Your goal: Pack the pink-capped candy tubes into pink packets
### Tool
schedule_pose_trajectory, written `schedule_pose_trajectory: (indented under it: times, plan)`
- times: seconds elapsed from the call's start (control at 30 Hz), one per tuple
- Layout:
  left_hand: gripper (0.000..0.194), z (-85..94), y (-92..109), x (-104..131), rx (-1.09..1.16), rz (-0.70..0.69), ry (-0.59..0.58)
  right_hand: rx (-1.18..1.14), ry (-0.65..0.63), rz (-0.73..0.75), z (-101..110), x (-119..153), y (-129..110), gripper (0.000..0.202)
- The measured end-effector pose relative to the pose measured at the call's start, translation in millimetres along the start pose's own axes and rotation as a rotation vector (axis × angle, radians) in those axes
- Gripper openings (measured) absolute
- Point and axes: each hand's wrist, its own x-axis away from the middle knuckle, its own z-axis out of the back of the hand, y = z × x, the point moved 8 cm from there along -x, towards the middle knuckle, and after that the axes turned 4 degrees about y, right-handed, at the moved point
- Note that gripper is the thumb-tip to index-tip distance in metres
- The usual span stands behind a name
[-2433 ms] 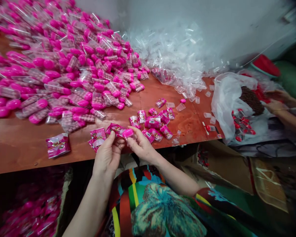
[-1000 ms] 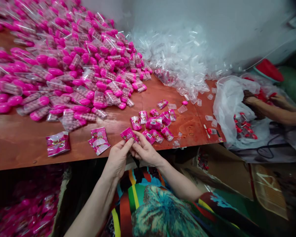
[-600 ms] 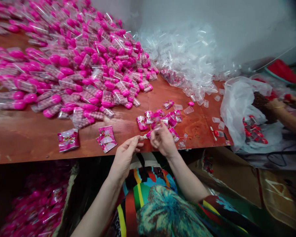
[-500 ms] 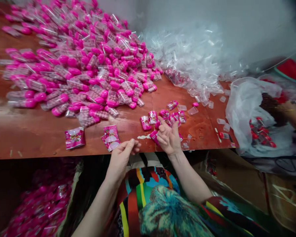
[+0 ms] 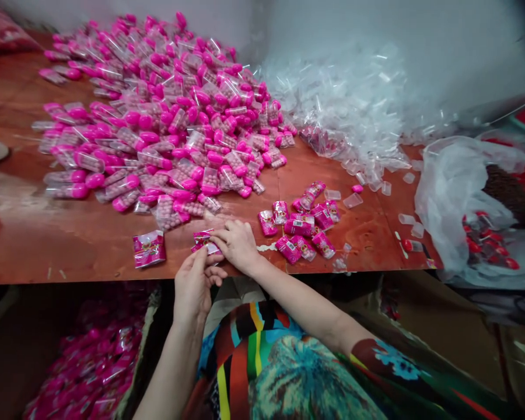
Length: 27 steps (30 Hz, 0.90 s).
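Observation:
Pink printed wrappers (image 5: 202, 238) lie flat near the table's front edge, partly covered by my fingers. My left hand (image 5: 196, 283) is at their near side, thumb and forefinger pinched at a wrapper's edge, the other fingers curled. From the right, my right hand (image 5: 238, 246) reaches across with its fingertips closed at the same wrappers. A separate flat stack of pink wrappers (image 5: 149, 249) lies to the left. Right of my hands sits a loose cluster of filled pink packets (image 5: 300, 224).
Behind my hands rises a big pile of clear tubes with pink caps (image 5: 157, 128). Clear plastic cups (image 5: 354, 99) are heaped at the back right. A plastic bag (image 5: 446, 192) holds red-capped pieces. Below the table edge, a box contains many pink packets (image 5: 96, 361).
My right hand has left the packet cluster and moved left to the wrappers, leaving a packet there. My left hand has shifted slightly left and down. The view has shifted left.

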Motion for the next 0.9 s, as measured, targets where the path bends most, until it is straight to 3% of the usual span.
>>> schedule_pose_trajectory:
  times: [0.1,0.27,0.33,0.43,0.57,0.7,0.9]
  plan:
    - [0.037,-0.8,2.6,3.3,-0.025,0.005,-0.014,-0.11,0.0,-0.002,0.7,3.1,6.7,0.027]
    - [0.047,-2.0,17.6,5.9,-0.071,-0.122,0.036,-0.4,-0.013,0.02,8.9,7.6,14.3,0.024]
    - [0.049,-8.0,19.9,4.5,-0.092,-0.137,0.006,-0.533,0.015,0.009,16.3,10.4,14.7,0.024]
    - [0.037,-20.2,18.6,2.7,-0.139,-0.106,-0.068,-0.757,0.058,-0.089,23.6,14.7,17.6,0.022]
    - [0.037,-35.3,12.2,4.1,-0.178,-0.037,-0.134,-1.051,0.08,-0.287,23.7,19.2,28.1,0.026]
    - [0.038,-44.7,7.7,3.8,-0.277,-0.053,-0.155,-1.011,0.111,-0.265,40.5,20.6,36.7,0.025]
    - [0.035,-56.3,4.5,-3.8,-0.245,-0.039,-0.27,-0.775,-0.063,-0.047,64.0,17.6,32.3,0.022]
